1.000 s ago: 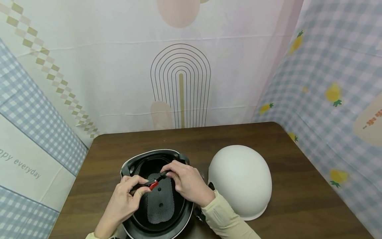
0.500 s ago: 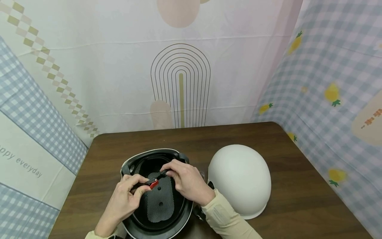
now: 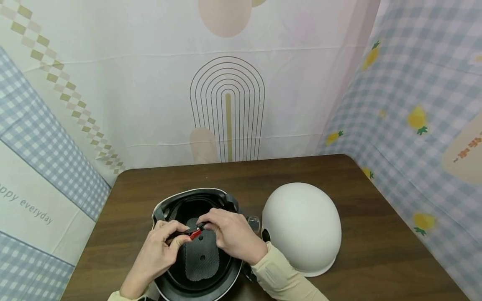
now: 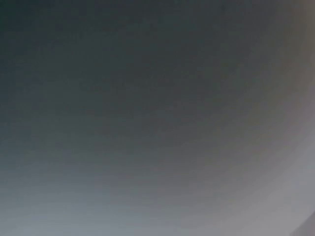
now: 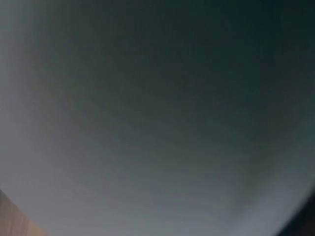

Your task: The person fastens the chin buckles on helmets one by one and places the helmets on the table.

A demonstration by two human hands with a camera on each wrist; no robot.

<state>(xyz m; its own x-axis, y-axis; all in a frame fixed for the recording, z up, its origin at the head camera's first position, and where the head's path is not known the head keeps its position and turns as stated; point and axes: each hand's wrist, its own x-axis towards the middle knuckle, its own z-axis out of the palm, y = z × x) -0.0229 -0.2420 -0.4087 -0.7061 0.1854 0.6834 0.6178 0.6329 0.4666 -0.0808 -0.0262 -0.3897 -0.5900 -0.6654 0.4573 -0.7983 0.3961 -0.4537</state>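
An upturned helmet [image 3: 202, 267] with a black lining lies at the table's front, in the head view. Over its opening, my left hand [image 3: 160, 248] pinches a black chin-strap buckle with a red tab [image 3: 195, 234] between thumb and fingers. From the right, my right hand [image 3: 235, 234] pinches the black strap end [image 3: 201, 225] close against the buckle. Whether the two pieces are joined, I cannot tell. Both wrist views are a grey blur and show neither hand.
A white helmet [image 3: 301, 228] stands dome up on the brown wooden table [image 3: 376, 251], right of my right forearm. A small clear rounded piece [image 3: 254, 223] shows between the helmets. Patterned cloths [image 3: 158, 92] hang behind the table and at both sides.
My right hand has moved a little left and down, bringing the strap end closer to the red-tabbed buckle. My left hand has stayed nearly still.
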